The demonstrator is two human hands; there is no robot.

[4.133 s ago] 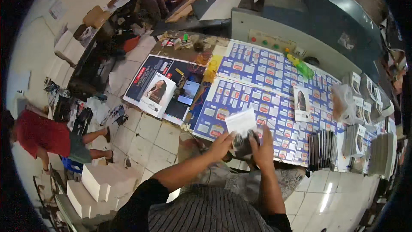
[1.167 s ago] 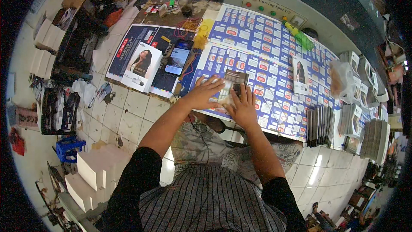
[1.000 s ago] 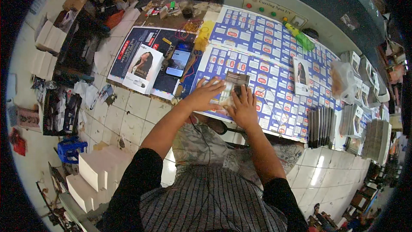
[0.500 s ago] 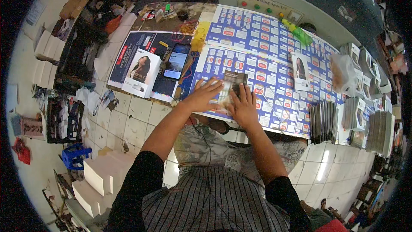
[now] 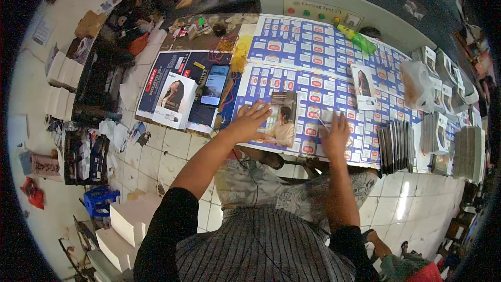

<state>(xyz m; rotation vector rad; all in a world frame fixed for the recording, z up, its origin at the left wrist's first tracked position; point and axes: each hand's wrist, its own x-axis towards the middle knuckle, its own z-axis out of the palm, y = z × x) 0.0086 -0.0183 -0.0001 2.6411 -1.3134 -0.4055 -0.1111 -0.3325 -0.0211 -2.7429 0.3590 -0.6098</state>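
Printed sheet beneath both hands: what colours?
Printed sheet: mostly blue with white and red patches; head view.

A leaflet [image 5: 284, 127] lies flat, picture side up, near the front edge of a blue-and-white printed sheet [image 5: 330, 86].
Its photo shows a person in a pale top, with a dark band across the far end; the left hand [image 5: 251, 121] rests at its left edge.
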